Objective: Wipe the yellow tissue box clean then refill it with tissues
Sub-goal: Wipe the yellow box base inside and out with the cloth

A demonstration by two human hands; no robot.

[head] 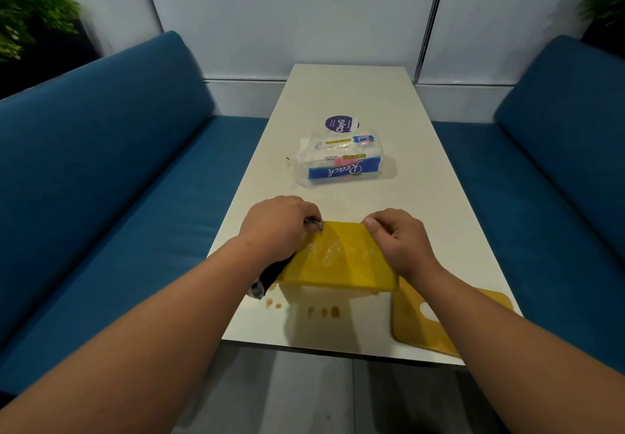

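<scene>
Tissue box: the yellow tissue box is held tilted above the near end of the white table, its broad yellow face turned up and marked with pale smears.
Left hand: the left hand is curled over the box's far left corner, and a dark cloth is gripped in it; the cloth hangs down along the box's left edge.
Right hand: the right hand is closed on the box's right edge, with the thumb laid on the far right corner.
Lid: a flat yellow lid with a cut-out slot is laid on the table's near right corner, partly hidden under the right forearm.
Tissues: a pack of tissues in clear and blue wrapping is set farther along the table, well apart from the box.
Sticker: a round purple sticker is seen just beyond the pack.
Stains: brown spots are seen on the table below the box.
Seats: blue benches are placed left and right of the table.
</scene>
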